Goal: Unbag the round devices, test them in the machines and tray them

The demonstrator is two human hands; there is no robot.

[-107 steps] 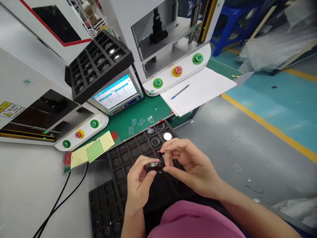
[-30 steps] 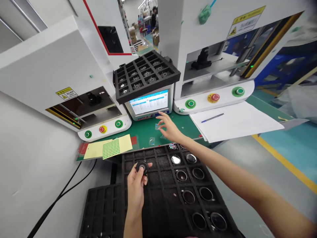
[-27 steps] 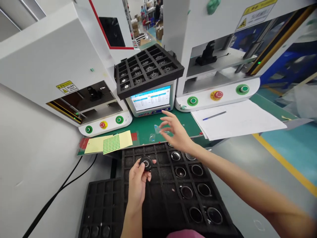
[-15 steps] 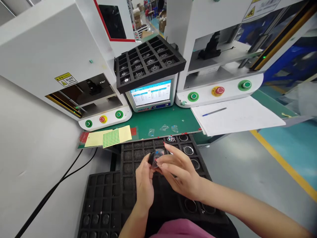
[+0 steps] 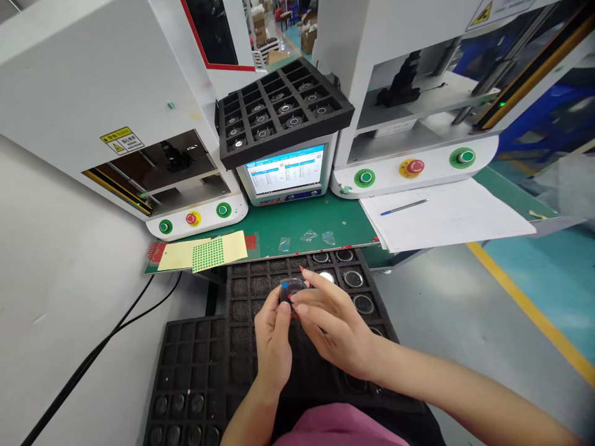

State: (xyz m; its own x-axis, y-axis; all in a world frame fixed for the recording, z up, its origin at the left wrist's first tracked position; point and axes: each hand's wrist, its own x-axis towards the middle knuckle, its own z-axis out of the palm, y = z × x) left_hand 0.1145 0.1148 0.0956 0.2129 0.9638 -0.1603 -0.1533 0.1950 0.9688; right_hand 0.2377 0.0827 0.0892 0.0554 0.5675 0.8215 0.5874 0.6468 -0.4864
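My left hand (image 5: 273, 328) is closed round the edge of a dark, round watch case (image 5: 292, 288), held above the foam tray. A clear film with a blue tab (image 5: 284, 285) lies over its face. My right hand (image 5: 337, 322) grips the case from the right, its fingertips on the face and edge, the index finger raised. Small red bits show at the fingertips. Under my hands is the black foam tray (image 5: 239, 288), with round watch cases (image 5: 353, 279) in its right-hand pockets. The underside of the held case is hidden.
A green bench (image 5: 264, 230) carries green-dot sticker sheets (image 5: 208, 255), clear film scraps (image 5: 308, 236), papers (image 5: 446, 223) and a pen (image 5: 404, 207). Two white machines flank a screen (image 5: 288, 170) with a foam parts tray (image 5: 339, 118) on top. Another foam tray (image 5: 190, 356) sits lower left.
The clear film, tilted off the face before, now lies against the watch case, its blue tab at the upper left. My hands have barely shifted. The view has moved slightly.
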